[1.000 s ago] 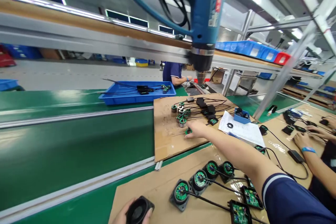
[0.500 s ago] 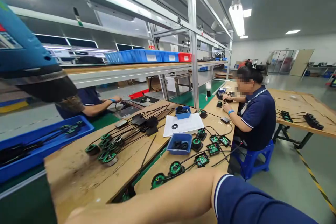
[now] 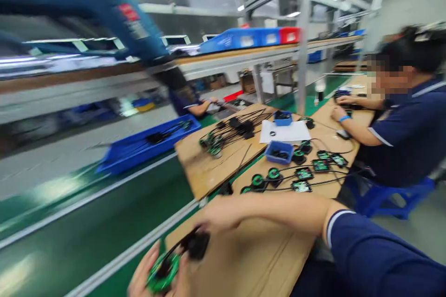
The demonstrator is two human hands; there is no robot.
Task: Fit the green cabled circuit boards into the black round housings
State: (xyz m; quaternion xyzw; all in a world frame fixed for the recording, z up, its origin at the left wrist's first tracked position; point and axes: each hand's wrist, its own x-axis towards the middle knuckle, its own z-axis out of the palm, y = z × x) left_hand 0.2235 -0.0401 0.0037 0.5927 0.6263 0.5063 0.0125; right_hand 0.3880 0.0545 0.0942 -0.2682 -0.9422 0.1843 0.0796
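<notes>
Frame is motion-blurred. Near bottom, left hand (image 3: 146, 271) cups a round green-and-black coil part (image 3: 162, 273), fingers curled around its rim. Right hand (image 3: 212, 216) reaches across from the right, fingertips closed on what looks like a small black module (image 3: 198, 244) wired to that coil; exact pinch can't be told through the blur. Both sit just above the near edge of a cardboard sheet (image 3: 258, 260) covering the near bench.

Surface: further along the same cardboard, a row of green-topped coils with black cables and green circuit boards (image 3: 303, 174), plus a small blue tray (image 3: 278, 152) just beyond them. A second cardboard board (image 3: 202, 171) lies further left, carrying a cluster of coils and black wired modules (image 3: 226, 134). White paper sheet (image 3: 284, 132) sits right of that cluster, another small blue bin (image 3: 283, 117) at its far edge. Left of the boards, a green conveyor belt (image 3: 87, 222) runs near to far, a long blue tray (image 3: 146, 146) with cables resting on it.

Room: blue heat gun (image 3: 114, 18) hangs top left, heavily smeared. Aluminium-frame shelf holds blue and red bins (image 3: 254, 37). A seated co-worker in a navy polo (image 3: 407, 130) works at right on a blue stool (image 3: 390, 197), hands on the bench, blue wristband visible. Another person's arm (image 3: 198, 106) shows across the conveyor, far centre.
</notes>
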